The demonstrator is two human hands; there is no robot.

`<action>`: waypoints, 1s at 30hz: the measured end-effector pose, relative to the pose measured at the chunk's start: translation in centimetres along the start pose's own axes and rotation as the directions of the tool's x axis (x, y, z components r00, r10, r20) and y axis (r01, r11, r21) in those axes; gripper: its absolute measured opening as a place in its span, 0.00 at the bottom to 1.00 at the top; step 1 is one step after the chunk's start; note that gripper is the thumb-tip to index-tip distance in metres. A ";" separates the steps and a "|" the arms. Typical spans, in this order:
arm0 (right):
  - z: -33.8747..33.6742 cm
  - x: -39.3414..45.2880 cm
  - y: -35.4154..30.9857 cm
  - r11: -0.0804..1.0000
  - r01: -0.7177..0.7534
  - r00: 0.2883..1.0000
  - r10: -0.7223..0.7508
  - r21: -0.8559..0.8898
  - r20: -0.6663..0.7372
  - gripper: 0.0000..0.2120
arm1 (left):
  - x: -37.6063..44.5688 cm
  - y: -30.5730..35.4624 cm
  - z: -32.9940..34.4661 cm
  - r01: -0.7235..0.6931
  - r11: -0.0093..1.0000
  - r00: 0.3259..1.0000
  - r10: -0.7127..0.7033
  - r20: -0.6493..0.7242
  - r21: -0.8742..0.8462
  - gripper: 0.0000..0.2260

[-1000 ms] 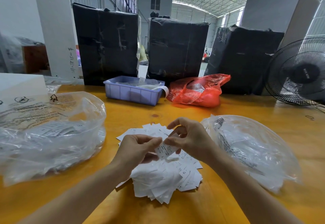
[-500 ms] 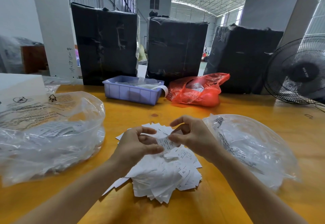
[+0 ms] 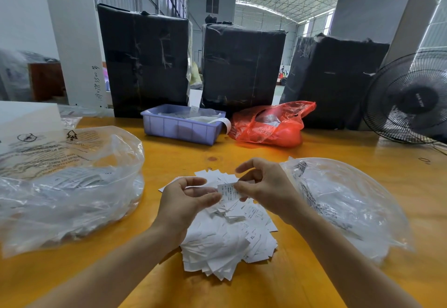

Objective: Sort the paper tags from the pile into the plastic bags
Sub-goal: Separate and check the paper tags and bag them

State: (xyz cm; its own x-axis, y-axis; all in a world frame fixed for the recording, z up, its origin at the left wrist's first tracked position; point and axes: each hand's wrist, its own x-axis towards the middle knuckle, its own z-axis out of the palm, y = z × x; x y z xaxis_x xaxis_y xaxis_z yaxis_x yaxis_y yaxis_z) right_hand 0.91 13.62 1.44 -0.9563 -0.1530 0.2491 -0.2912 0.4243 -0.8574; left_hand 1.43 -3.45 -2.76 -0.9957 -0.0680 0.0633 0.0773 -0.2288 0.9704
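Person's body: left hand (image 3: 180,202) & right hand (image 3: 268,188) bare, no gloves, rings or watch; both forearms bare, no sleeves in view.

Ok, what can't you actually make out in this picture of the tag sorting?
- Head view: the print on the held tag is too small to read.
- Left bag: its near-left part is cut by the frame edge; wrinkled plastic blurs the tags inside.
- Right bag: glare hides its contents.
- Pile: the left hand and right hand cover its far part.
- Blue tray: its wall hides most contents.
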 end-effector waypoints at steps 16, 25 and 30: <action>-0.3 -0.1 -0.4 0.998 -0.016 0.999 0.014 0.054 0.047 0.12 | -0.2 0.0 0.1 0.000 0.997 0.999 -0.004 0.049 0.082 0.18; 1.7 -0.3 0.3 0.999 0.035 0.999 -0.035 -0.004 -0.019 0.17 | -1.0 -0.4 0.4 0.009 0.982 0.992 -0.033 0.125 0.187 0.18; 2.9 -0.5 0.8 0.989 0.110 0.986 -0.121 -0.100 -0.117 0.09 | -0.5 -0.5 0.2 0.104 0.994 0.994 -0.103 0.033 -0.034 0.10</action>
State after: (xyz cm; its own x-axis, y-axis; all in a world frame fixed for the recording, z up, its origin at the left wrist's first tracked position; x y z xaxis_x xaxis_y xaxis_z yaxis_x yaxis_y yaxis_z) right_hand 1.23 11.46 -0.63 -0.9102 -0.0978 0.4024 -0.3957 0.4920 -0.7755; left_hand 1.93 -3.09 -3.19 -0.9995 -0.0118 -0.0296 -0.0254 -0.2674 0.9632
